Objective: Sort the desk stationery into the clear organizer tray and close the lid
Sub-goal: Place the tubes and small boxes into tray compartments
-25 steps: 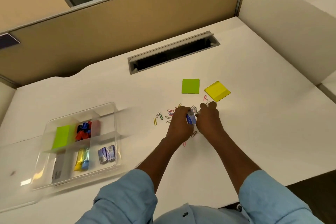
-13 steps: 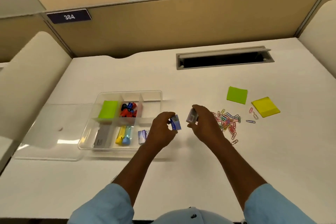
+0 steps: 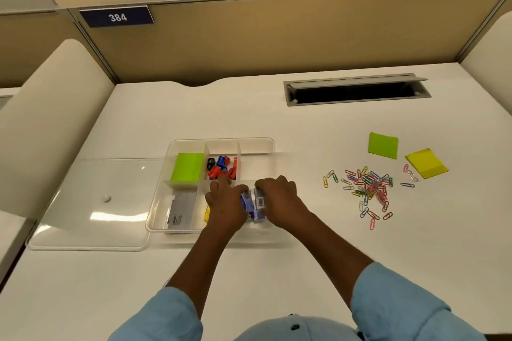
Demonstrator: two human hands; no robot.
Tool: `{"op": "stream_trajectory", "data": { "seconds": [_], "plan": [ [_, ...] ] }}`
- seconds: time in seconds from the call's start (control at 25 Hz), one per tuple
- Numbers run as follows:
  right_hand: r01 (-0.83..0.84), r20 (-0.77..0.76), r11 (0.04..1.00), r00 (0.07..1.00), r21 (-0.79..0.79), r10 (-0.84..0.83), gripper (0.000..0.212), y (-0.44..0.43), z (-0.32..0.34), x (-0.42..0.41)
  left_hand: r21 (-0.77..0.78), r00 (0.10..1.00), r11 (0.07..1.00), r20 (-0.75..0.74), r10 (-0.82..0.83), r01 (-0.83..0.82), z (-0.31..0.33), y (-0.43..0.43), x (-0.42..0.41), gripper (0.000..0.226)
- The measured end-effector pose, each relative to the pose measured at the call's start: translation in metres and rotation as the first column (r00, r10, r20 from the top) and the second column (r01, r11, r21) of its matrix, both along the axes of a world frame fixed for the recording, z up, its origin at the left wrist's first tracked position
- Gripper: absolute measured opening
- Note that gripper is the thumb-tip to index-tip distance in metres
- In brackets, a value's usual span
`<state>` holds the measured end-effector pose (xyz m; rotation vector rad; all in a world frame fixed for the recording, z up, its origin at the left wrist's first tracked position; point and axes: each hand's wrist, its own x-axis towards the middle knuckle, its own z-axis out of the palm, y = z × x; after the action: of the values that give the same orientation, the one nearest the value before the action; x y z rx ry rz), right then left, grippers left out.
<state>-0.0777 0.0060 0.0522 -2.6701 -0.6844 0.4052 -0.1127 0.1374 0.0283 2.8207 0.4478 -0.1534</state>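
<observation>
The clear organizer tray sits mid-desk with its lid lying flat to its left. Both hands are over the tray's front right compartment. My left hand pinches a small blue box. My right hand holds a second small box with a barcode showing. More small blue boxes lie beneath them. The tray also holds a green note pad, red and blue sharpeners, a grey card pack and a partly hidden yellow item.
Several coloured paper clips lie scattered right of the tray. Beyond them rest a green sticky pad and a yellow sticky pad. A cable slot opens at the back of the desk. Partition walls enclose the desk.
Both hands carried a small box each leftward from the paper clip pile and lowered them into the tray's front right compartment. The view has swung left with them.
</observation>
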Motion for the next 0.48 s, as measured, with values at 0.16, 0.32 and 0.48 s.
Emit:
{"op": "stream_trajectory", "data": {
  "seconds": [0.16,0.32,0.48],
  "plan": [
    [-0.049,0.019,0.993,0.998,-0.105,0.051,0.016,0.011,-0.005,0.001,0.053,0.999,0.998,-0.028,-0.033,0.035,-0.014,0.003,-0.001,0.048],
    [-0.074,0.042,0.970,0.995,-0.233,0.086,0.021,0.022,-0.008,0.002,0.047,0.997,0.998,-0.068,-0.046,0.050,-0.023,0.009,0.003,0.057],
    [-0.082,-0.010,0.958,0.997,-0.277,0.082,0.041,0.027,-0.012,0.001,0.016,0.997,0.999,-0.070,-0.040,0.041,-0.025,0.010,0.003,0.066]
  ]
}}
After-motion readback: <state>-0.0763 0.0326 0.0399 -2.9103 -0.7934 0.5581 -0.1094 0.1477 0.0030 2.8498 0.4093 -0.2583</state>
